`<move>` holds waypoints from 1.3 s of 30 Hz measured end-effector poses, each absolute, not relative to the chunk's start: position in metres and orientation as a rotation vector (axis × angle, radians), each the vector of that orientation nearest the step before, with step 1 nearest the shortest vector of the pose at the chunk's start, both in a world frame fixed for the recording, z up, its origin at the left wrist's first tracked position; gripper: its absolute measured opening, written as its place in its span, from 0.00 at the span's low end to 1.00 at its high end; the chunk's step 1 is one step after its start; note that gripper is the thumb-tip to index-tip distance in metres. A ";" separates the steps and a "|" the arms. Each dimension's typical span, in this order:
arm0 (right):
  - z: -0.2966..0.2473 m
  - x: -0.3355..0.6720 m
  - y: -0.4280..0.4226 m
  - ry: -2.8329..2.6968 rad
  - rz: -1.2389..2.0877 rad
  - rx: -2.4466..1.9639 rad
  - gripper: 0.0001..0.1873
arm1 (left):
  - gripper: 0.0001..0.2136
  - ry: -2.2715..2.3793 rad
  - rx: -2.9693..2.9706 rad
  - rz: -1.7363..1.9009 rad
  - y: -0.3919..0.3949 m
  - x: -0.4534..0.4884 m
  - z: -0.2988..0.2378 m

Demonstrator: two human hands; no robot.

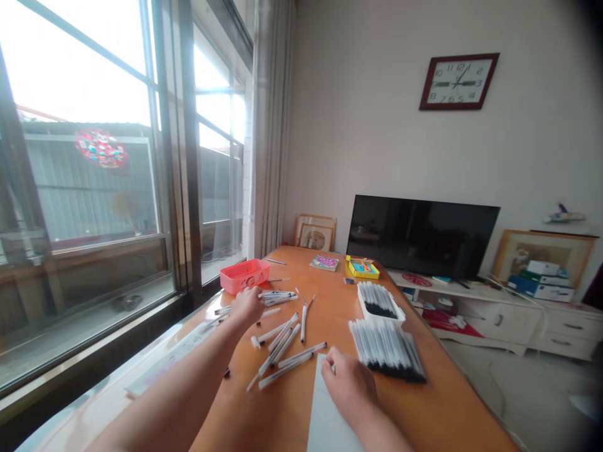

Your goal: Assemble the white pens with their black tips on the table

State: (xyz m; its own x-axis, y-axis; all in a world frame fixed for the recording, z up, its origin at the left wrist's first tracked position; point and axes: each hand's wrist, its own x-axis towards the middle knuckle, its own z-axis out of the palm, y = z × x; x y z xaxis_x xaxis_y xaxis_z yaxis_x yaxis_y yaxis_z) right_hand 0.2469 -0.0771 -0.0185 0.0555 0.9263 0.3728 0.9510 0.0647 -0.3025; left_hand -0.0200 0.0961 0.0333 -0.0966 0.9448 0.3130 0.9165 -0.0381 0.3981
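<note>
My left hand reaches forward, its fingers curled down beside the pink basket and a loose group of clear-barrelled pens. Whatever its fingertips hold is hidden from me. Closed with the thumb pressed to the fingers, my right hand rests over a white sheet of paper; I cannot make out anything in it. Between the hands lie several scattered pens with black ends. Right of my right hand is a neat row of pens, black ends toward me.
Behind the row, a white tray holds more pens. Farther back on the wooden table are a yellow box and a colourful booklet. Windows line the left side; a television stands beyond the table.
</note>
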 end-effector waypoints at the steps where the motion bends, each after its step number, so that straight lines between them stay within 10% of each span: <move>1: -0.019 0.247 -0.076 -1.865 -0.073 -1.858 0.10 | 0.16 2.161 2.085 0.786 0.106 -0.026 0.032; 18: -0.042 0.250 -0.060 -1.746 -0.150 -1.722 0.10 | 0.33 1.955 2.267 0.329 0.194 -0.022 0.002; 39: -0.031 0.252 -0.064 -1.724 -0.049 -1.701 0.11 | 0.32 1.783 2.473 0.178 0.096 0.005 -0.011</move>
State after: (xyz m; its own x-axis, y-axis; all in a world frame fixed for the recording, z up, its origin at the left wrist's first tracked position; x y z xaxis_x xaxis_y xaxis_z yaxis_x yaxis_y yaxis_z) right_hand 0.2516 -0.0643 -0.0306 0.1120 0.8621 0.4942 0.8890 0.1352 -0.4375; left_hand 0.0051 0.0963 -0.0105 0.3125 0.9489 0.0431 0.9387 -0.3154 0.1388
